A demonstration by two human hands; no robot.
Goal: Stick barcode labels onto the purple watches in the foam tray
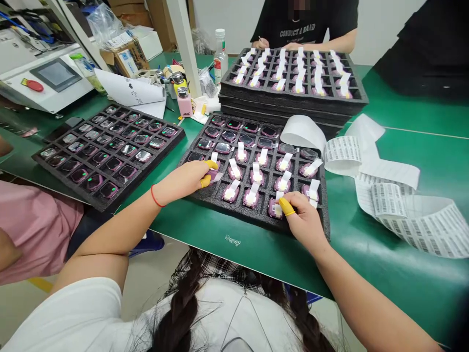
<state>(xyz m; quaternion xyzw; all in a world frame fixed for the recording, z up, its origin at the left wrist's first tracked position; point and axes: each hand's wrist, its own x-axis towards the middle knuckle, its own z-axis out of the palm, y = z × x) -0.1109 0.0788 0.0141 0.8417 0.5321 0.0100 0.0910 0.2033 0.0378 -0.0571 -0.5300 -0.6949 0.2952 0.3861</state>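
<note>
My left hand (192, 178), in yellow finger cots, is closed on a purple smartwatch body (211, 176) with a clear film tab, over the left side of a black foam tray (216, 198). At the tray's front right, my right hand (305, 215) is curled, a yellow-capped finger touching another watch body (274, 209) beside its white paper strip (279, 196). Whether the strip is pinched there is hard to tell. Several watch bodies in the front rows bear upright white strips; those in the back rows show dark screens.
Left stands a second foam tray (120, 188) of dark-screened watches. Behind is a stack of foam trays (289, 100), with a person (308, 24) beyond. Curled barcode label strips (388, 200) lie right. A pink pump bottle (184, 103) and a clear bottle (220, 56) stand near a white post.
</note>
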